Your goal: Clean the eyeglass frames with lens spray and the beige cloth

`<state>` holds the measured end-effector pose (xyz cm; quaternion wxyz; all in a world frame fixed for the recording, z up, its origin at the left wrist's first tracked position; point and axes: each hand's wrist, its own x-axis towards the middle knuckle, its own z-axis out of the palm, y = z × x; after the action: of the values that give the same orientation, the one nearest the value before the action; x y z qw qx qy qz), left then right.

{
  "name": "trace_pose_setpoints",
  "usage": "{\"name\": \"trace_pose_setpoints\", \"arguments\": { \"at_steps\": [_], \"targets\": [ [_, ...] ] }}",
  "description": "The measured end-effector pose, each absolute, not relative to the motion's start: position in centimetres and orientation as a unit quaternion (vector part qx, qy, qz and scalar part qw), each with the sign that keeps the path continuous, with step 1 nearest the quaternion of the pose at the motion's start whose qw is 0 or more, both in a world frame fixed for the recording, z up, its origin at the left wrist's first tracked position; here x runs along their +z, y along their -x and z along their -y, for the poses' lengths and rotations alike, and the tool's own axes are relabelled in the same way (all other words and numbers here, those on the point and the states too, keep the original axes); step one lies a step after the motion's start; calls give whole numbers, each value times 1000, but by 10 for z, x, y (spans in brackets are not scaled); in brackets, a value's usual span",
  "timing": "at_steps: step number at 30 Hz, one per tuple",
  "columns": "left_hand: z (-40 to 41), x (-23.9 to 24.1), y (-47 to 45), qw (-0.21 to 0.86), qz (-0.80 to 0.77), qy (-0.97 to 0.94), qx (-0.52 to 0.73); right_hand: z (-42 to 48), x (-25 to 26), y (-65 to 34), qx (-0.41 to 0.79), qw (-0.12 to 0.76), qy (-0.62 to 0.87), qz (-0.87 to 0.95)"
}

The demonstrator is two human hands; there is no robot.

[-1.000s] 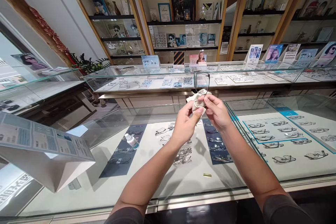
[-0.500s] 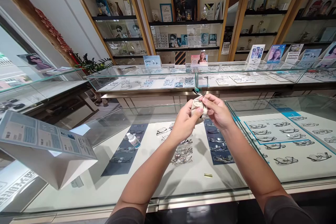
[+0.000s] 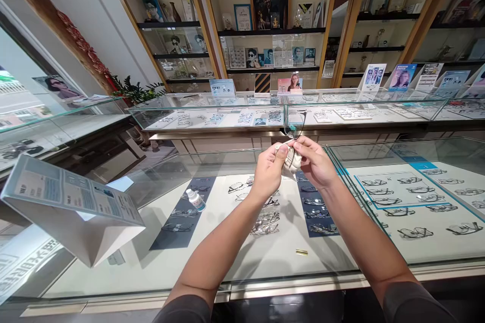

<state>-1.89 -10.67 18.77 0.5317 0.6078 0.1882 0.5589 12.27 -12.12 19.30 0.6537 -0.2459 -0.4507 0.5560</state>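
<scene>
Above the glass counter, my two hands meet around a pair of eyeglasses (image 3: 294, 125), one lens upright beyond my fingertips. My left hand (image 3: 270, 167) is closed on a bunched cream cleaning cloth (image 3: 293, 160), thumb on top, wrapping part of the glasses. With thumb and fingers pinched, my right hand (image 3: 315, 162) grips the glasses near the middle of the frame. The other lens is largely hidden by cloth and fingers. A white spray bottle (image 3: 196, 200) stands on the counter to the left of my forearms.
Rows of eyeglasses (image 3: 265, 223) lie inside the glass display counter (image 3: 235, 275) below my arms. A folded sign stand (image 3: 76, 207) is at the left. A small gold-coloured piece (image 3: 301, 252) sits near the front. Another glass case (image 3: 227, 128) and wooden shelves stand behind.
The cloth has shifted within my left hand, and its thumb has moved up. The glasses have turned slightly, showing more of the upper lens. The whole view has moved a little.
</scene>
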Motion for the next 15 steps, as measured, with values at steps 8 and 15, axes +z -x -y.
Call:
{"name": "trace_pose_setpoints", "arguments": {
  "at_steps": [8, 15],
  "targets": [
    [97, 197, 36, 599, -125, -657, 441, 118, 193, -127, 556, 675, 248, 416],
    [103, 188, 22, 573, -161, -631, 497, 120, 192, -121, 569, 676, 242, 401]
  ]
}}
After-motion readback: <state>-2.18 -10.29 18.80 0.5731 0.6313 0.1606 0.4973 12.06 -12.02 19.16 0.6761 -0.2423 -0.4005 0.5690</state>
